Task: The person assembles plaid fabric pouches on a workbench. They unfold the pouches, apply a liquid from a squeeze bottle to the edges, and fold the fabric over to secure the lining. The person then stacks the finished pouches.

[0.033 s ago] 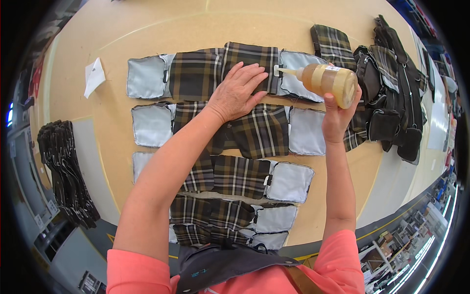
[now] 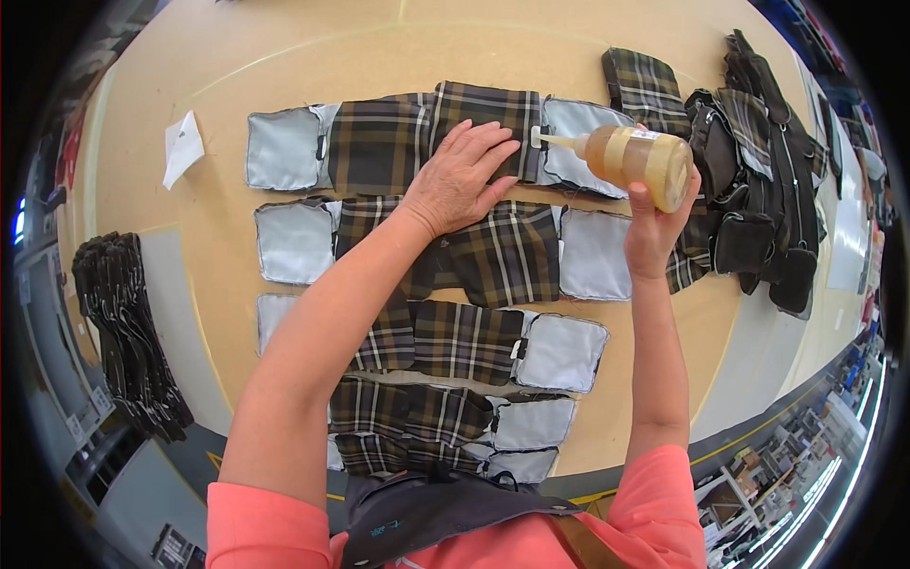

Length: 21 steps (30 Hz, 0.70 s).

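Observation:
My left hand lies flat, fingers stretched out, across a plaid fabric piece in the farthest row. In my right hand is a squeeze bottle of amber-coloured liquid, tipped on its side with the nozzle pointing left. Its pale nozzle tip meets the right edge of the plaid piece, beside a small white tab. Under the nozzle, partly hidden by the bottle, spreads a silvery-grey lining square with dark edges. Whether liquid is coming out cannot be made out.
Nearer rows hold more plaid pieces with grey squares at their ends. Dark zippered bag parts heap at the right. A stack of dark strips sits left, below a folded white paper on the table.

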Each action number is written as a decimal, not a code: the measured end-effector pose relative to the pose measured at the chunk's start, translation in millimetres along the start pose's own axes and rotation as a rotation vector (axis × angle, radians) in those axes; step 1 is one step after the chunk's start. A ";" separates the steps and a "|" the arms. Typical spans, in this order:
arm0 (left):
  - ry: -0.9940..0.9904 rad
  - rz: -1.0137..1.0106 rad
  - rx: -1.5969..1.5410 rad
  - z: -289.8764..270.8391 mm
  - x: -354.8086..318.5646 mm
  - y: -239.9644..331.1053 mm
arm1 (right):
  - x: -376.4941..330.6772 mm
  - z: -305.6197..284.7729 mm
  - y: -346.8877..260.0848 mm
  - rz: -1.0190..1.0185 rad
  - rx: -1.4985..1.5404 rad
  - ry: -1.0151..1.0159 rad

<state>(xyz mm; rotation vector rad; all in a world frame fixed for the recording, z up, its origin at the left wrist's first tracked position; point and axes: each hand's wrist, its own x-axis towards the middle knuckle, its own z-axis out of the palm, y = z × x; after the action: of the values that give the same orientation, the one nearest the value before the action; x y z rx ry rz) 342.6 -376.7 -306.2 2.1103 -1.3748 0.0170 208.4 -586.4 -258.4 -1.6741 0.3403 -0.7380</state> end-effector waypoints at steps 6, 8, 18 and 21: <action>0.030 0.003 0.006 1.1 -0.6 -0.2 | 0.6 7.4 -1.4 0.016 0.083 0.004; 0.032 0.003 0.013 0.2 -1.5 -0.2 | 3.1 7.8 3.0 0.012 0.057 0.017; 0.073 -0.017 -0.060 0.8 0.2 -0.5 | -5.1 -8.2 -3.8 0.445 0.612 0.139; 0.191 -0.063 -0.129 -4.8 -2.6 7.9 | -1.9 -40.9 -15.5 0.626 1.283 0.290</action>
<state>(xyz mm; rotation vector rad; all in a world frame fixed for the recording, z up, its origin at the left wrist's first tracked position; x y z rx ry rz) 336.3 -374.3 -299.4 1.9879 -1.1662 0.0988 178.4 -612.9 -240.7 -0.2120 0.4252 -0.5058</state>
